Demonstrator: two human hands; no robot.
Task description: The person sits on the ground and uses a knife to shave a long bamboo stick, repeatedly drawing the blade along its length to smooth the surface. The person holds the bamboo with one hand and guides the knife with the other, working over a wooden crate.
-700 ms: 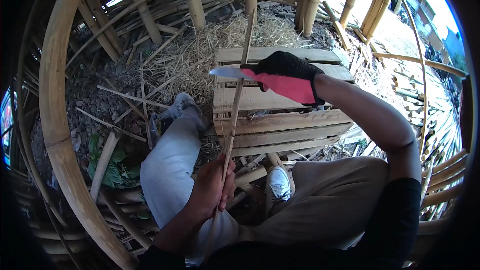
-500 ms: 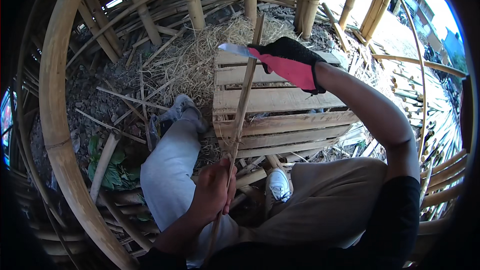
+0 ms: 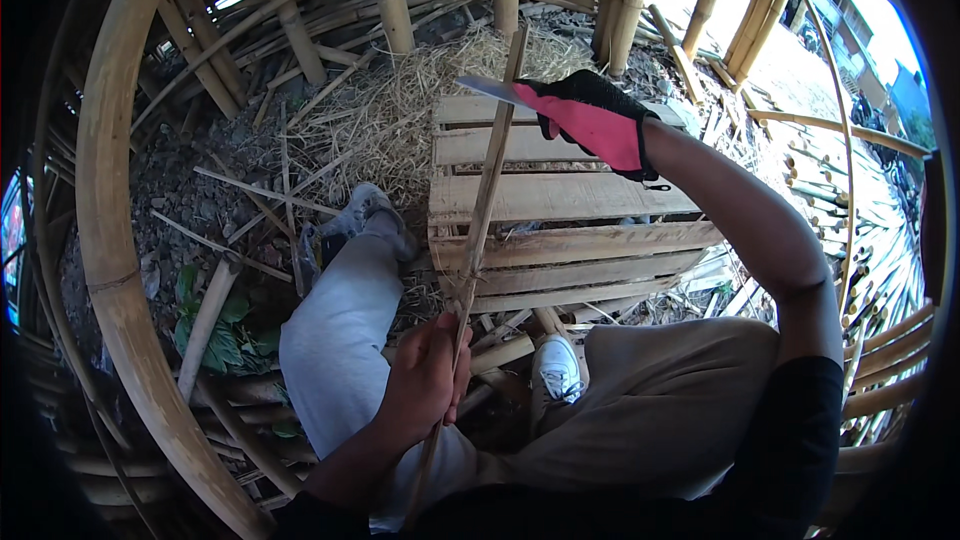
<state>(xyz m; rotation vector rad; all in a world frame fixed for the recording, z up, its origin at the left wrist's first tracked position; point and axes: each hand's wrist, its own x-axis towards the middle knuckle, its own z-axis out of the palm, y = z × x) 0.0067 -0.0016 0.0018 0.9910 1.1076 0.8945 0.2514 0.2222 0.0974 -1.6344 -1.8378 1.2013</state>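
My bare left hand is closed round the lower part of a long bamboo strip. The strip slants up and away from my lap, over a slatted wooden crate. My right hand, in a pink and black glove, is closed on a knife whose handle is hidden in the glove. The knife's blade points left and crosses the strip near its far end. Whether the edge touches the strip, I cannot tell.
A thick bamboo pole curves down the left side. Straw shavings lie beyond the crate. Bamboo posts stand at the back, and cut bamboo pieces are piled at the right. My shoe rests below the crate.
My right hand and the knife have shifted slightly to the right, and the blade now tilts down more toward the glove. My left hand keeps its hold on the strip.
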